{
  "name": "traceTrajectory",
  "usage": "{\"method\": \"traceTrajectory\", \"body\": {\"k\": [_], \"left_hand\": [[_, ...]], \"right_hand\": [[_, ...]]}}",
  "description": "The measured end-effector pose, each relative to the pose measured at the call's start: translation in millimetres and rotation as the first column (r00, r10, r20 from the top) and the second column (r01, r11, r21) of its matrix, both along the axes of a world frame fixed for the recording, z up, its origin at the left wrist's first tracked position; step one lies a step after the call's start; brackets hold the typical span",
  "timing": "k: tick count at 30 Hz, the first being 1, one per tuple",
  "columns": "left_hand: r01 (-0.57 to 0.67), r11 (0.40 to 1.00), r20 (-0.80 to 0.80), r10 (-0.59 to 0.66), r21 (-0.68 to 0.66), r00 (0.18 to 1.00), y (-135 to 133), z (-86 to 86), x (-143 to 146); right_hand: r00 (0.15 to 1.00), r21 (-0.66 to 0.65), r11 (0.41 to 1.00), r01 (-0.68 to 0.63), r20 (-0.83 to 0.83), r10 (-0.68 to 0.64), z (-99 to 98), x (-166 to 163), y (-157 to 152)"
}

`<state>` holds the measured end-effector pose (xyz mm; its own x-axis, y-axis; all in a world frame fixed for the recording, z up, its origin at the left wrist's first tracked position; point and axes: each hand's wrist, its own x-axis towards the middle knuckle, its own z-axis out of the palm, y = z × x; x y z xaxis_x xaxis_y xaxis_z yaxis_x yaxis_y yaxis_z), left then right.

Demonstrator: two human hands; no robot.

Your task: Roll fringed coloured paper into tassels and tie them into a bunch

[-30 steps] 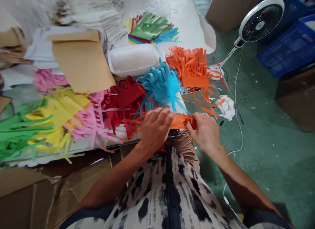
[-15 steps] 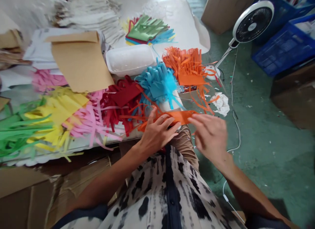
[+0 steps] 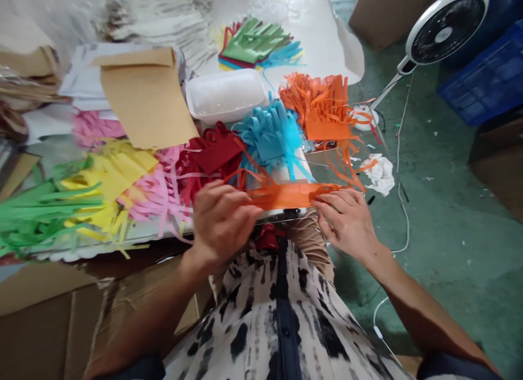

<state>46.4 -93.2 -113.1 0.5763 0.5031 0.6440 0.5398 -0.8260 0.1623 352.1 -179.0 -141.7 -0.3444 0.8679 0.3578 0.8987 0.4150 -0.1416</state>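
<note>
An orange fringed paper strip is stretched level between my two hands at the near table edge. My left hand is closed on its left end, knuckles up, with loose orange fringes trailing past the fingers. My right hand pinches the right end, fingers curled over the paper. Just behind the strip lie piles of cut fringed paper: blue, dark red, pink, yellow, green and orange.
A white plastic tray and a brown envelope lie behind the piles. A mixed stack of coloured fringes sits farther back. A white fan, cable and crumpled paper are on the green floor at right. Cardboard boxes stand below left.
My left hand slid left along the orange strip and closed on it. My hands are farther apart, and the strip is pulled out longer and flatter between them.
</note>
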Motion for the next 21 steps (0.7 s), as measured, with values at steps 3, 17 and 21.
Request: {"method": "traceTrajectory", "body": {"k": [3, 17, 21], "left_hand": [[0.215, 0.97, -0.14, -0.23, -0.112, 0.963, -6, -4.3, 42], [0.095, 0.959, -0.198, -0.151, -0.267, 0.968, -2, -29.1, 68], [-0.017, 0.924, -0.183, -0.058, -0.382, 0.981, 8, -19.8, 54]], "right_hand": [[1.0, -0.01, 1.0, -0.005, 0.011, 0.005, 1.5, 0, 6], [0.996, -0.148, 0.986, 0.077, -0.04, -0.084, 8.5, -5, 8], [0.976, -0.201, 0.968, 0.151, -0.127, -0.178, 11.0, 1, 13]]}}
